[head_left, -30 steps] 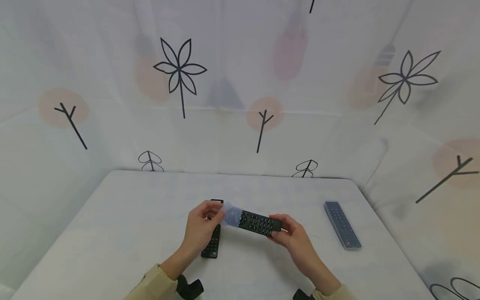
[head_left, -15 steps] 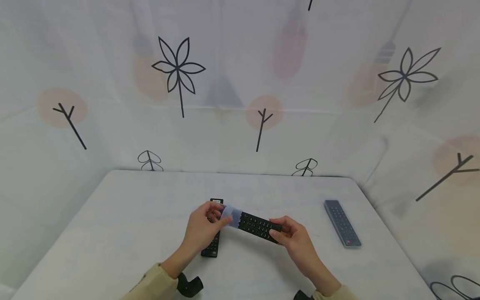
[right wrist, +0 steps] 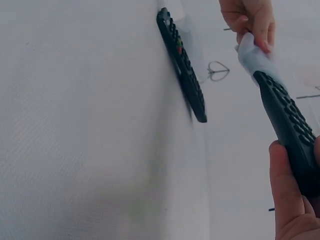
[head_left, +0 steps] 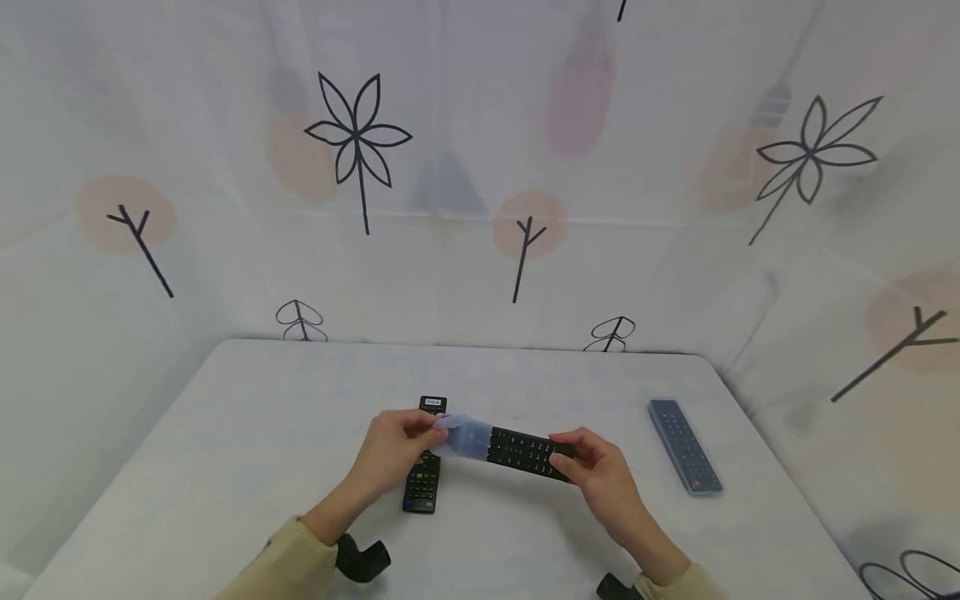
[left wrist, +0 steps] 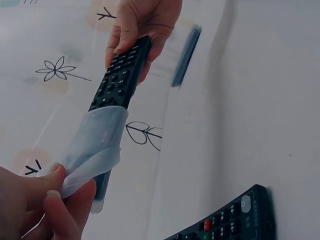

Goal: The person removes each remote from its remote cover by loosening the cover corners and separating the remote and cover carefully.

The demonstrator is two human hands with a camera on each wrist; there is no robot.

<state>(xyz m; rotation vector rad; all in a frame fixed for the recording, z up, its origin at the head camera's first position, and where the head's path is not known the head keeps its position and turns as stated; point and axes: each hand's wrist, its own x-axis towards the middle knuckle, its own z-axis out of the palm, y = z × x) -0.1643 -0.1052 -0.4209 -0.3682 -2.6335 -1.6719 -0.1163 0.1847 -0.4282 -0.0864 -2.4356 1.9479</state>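
Between my two hands a black remote control (head_left: 525, 452) is held above the table, tilted slightly down to the right. A translucent bluish sleeve (head_left: 468, 438) covers its left part, bunched and folded in the left wrist view. My left hand (head_left: 392, 450) pinches the loose edge of this sleeve between thumb and fingers. At the bare end, my right hand (head_left: 600, 475) grips the remote. Below and behind the left hand, a second black remote (head_left: 422, 492) lies on the table, partly hidden by that hand.
On the right side of the white table (head_left: 300, 400) lies another remote in a bluish cover (head_left: 685, 447). A patterned cloth (head_left: 450, 275) hangs behind the table. Black straps or mounts (head_left: 363, 560) sit at both wrists.
The left fingers have shifted their pinch on the sleeve, pulling its edge out to the left. The held remote and right hand have moved slightly right, with more of the lying remote showing.
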